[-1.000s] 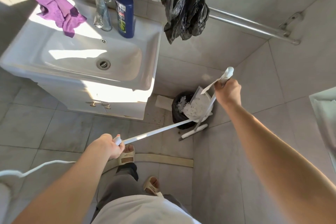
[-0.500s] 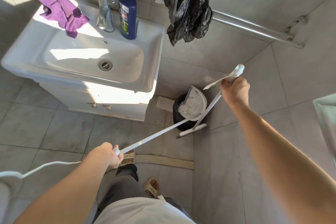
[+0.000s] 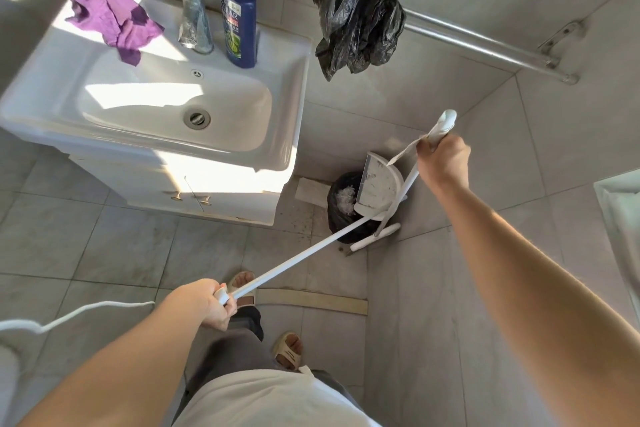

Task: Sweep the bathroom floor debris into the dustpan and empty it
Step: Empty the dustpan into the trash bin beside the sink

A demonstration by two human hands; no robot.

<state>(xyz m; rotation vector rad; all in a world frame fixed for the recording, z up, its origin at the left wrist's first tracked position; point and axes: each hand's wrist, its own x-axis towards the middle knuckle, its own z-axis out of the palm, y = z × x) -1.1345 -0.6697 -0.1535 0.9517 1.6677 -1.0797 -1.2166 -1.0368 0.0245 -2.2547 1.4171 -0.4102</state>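
Hard sunlight from the left glares on the sink [image 3: 52, 104] — sharp shadows, focus crisp, edges bowed by the wide lens.

The grey tiled bathroom floor [image 3: 86, 239] carries a black-lined waste bin [image 3: 341, 218], a white vanity cabinet [image 3: 166, 191], and a pale flat strip [image 3: 311, 302].
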